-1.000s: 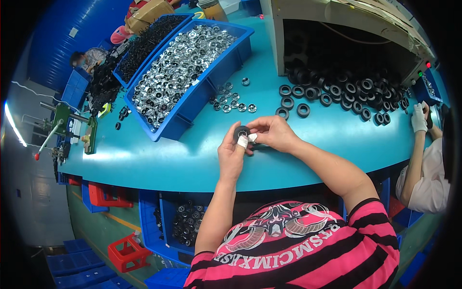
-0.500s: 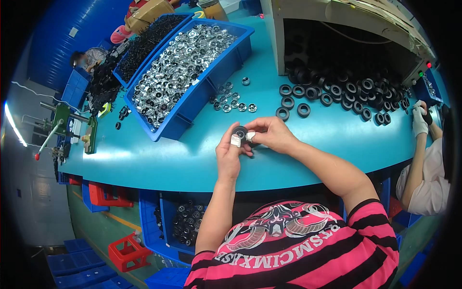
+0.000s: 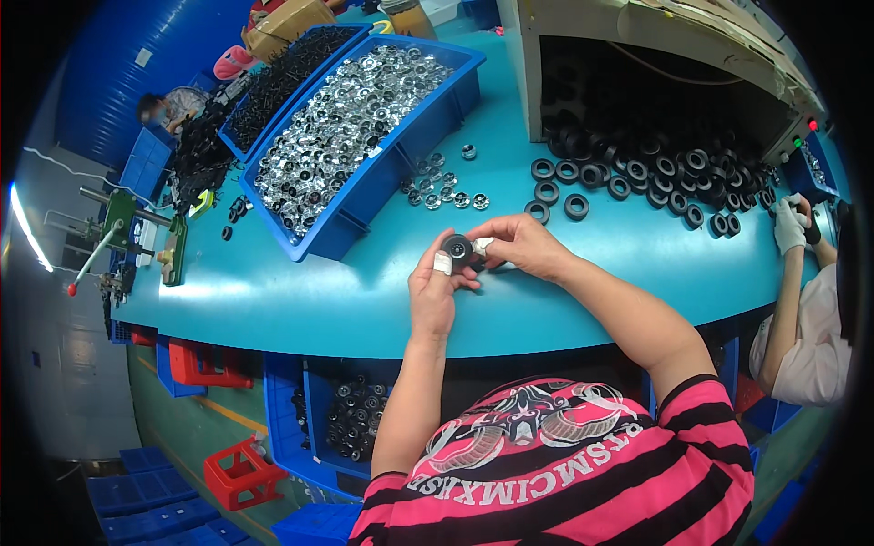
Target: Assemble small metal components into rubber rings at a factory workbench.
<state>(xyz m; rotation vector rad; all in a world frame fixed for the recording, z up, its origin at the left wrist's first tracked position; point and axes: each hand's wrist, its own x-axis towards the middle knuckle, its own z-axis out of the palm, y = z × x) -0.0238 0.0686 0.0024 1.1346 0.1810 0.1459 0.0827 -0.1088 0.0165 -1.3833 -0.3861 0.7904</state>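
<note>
Above the near part of the table, my left hand (image 3: 433, 293) grips a small black wheel (image 3: 458, 247) with a dark ring-shaped rim and a lighter hub at its centre. White tape wraps the left thumb, which presses on the wheel's near left edge. My right hand (image 3: 530, 247) pinches at the wheel's right edge, and its thumb is also taped. Something dark shows beneath the right fingers, too covered to make out. Beyond my hands, loose shiny hubs (image 3: 462, 199) lie in a small group. Black rubber rings (image 3: 575, 207) spread to the right.
A blue bin (image 3: 391, 146) heaped with shiny hubs stands far left, beside another bin of black parts (image 3: 282, 86). Rings pile under a box-like housing (image 3: 533, 82). A green hand press (image 3: 116, 218) stands at left. At right, a co-worker's gloved hand (image 3: 790, 227) works.
The wheel's round face has turned more fully upward into view. My right hand has shifted slightly up and right, its fingers still at the wheel's edge.
</note>
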